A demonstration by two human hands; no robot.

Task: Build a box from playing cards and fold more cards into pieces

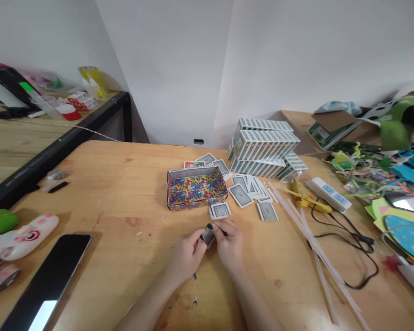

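Observation:
A playing card (208,235) with a grey patterned back is pinched between both hands over the near middle of the table. My left hand (190,250) grips its left side, thumb on top. On its right side my right hand (228,241) closes thumb and fingers, partly hiding it. Just beyond the hands lies a small card pile (220,210), touching or close to the front of an open box (197,187) with a colourful patterned inside and grey card-like panels along its back. Loose playing cards (241,195) are spread to the box's right and behind it.
Striped card boxes (267,145) are stacked at the back. To the right are a yellow glue gun (307,201), a white power strip (327,194), long translucent glue sticks (319,248) and colourful scraps (376,165). A black phone (48,280) and a white toy-like item (29,236) lie left.

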